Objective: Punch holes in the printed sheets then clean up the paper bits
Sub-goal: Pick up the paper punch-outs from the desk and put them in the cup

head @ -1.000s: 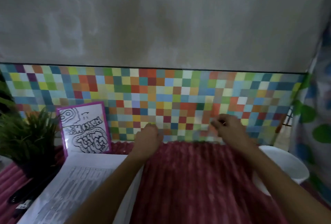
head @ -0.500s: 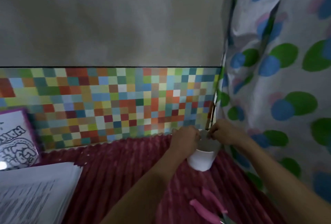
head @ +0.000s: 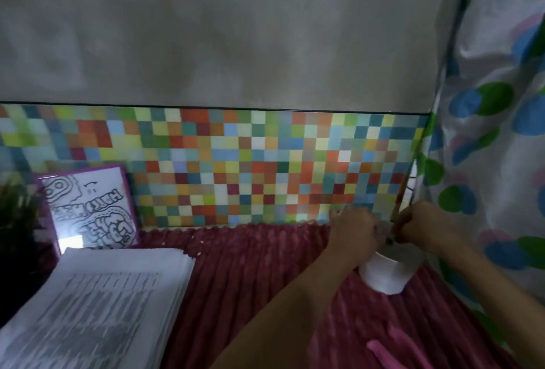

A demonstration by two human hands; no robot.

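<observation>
Beside the curtain (head: 501, 133), left hand (head: 354, 233) and right hand (head: 424, 224) cover white cup (head: 386, 277).

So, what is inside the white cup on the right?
Of the white cup only a grey strip of inner wall shows. The left hand and the right hand are over its mouth and cover the rest, so any contents cannot be seen.

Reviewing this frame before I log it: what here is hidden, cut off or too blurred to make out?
All in the head view:
1. Whether the left hand and right hand hold anything above the white cup: their own fingers hide it, and the cup's inside too.
2. Text on the printed sheets: blurred.
3. Pink object: cut off by the bottom edge, so it cannot be identified.
4. Plant: dark and cut off by the left edge.
</observation>
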